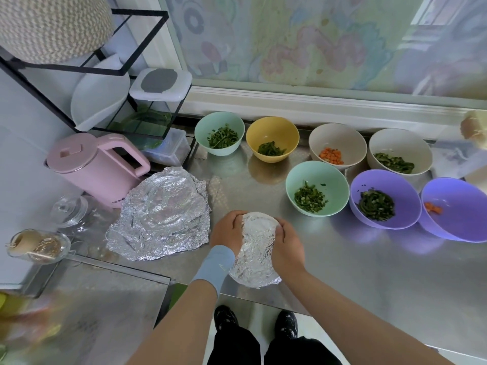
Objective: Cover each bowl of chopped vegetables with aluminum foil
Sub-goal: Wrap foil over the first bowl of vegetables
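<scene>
A foil-covered bowl [257,252] stands at the steel counter's front edge. My left hand [228,230] grips its left side and my right hand [286,246] grips its right side, fingers curled over the foil at the rim. A stack of crumpled foil sheets [163,214] lies to the left. Several uncovered bowls hold chopped vegetables: a mint bowl [219,133], a yellow bowl [272,138], a beige bowl with carrot [337,144], a beige bowl with greens [400,151], a nearer mint bowl [317,188], a purple bowl with greens [384,198] and a purple bowl with carrot [456,209].
A pink kettle [95,167] stands left of the foil stack, with a glass jar [69,210] and a small dish [39,246] in front of it. A black wire rack [105,69] holds containers at the back left. The steel counter [355,272] ends just below the covered bowl.
</scene>
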`<state>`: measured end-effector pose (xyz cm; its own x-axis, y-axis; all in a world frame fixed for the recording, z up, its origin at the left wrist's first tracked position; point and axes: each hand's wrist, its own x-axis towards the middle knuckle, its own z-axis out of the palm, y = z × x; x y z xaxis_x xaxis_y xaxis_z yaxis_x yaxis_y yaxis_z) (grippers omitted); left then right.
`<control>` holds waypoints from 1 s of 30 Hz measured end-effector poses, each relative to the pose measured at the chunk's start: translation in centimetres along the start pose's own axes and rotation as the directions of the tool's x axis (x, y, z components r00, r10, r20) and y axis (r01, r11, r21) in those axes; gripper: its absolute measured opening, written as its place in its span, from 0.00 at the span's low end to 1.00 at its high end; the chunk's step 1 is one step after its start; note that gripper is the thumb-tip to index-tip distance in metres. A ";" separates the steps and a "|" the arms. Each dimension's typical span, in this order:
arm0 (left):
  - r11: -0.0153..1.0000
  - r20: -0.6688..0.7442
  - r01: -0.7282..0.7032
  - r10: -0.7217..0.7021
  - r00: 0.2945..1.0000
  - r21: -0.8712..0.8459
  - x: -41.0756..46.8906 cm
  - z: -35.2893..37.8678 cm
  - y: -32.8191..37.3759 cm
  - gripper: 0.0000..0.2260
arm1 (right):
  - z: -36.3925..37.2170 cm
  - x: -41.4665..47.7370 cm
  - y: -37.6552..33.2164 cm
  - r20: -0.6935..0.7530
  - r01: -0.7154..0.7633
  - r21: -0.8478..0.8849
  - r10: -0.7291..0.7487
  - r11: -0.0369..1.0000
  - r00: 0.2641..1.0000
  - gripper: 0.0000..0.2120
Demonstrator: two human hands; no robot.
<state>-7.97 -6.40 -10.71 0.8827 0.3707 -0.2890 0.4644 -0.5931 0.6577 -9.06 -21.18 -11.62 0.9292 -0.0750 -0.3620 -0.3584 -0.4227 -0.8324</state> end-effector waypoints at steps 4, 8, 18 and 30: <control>0.989 -0.061 0.127 -0.132 0.989 -0.075 -0.8 0.3 -0.1 0.14 | -0.5 2.0 -0.7 0.092 0.094 -0.134 -0.082 0.986 0.992 0.13; 0.993 -0.001 0.111 -0.111 0.994 -0.041 -0.8 -1.0 0.1 0.15 | -1.1 3.1 -0.7 0.154 0.226 -0.375 -0.180 0.899 0.972 0.14; 0.964 0.141 -0.003 0.042 0.989 -0.267 0.6 -0.4 -0.7 0.10 | -0.3 3.8 -1.6 0.151 0.267 -0.295 -0.231 0.917 0.961 0.09; 0.979 0.201 -0.032 0.073 0.977 -0.203 1.9 -1.0 0.0 0.11 | -0.3 5.1 -2.3 0.186 0.209 -0.265 -0.163 0.941 0.969 0.07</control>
<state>-6.35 -4.94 -10.60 0.9108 0.1750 -0.3739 0.4119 -0.4472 0.7940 -3.44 -20.82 -11.45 0.9419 0.1642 -0.2930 -0.1190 -0.6526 -0.7483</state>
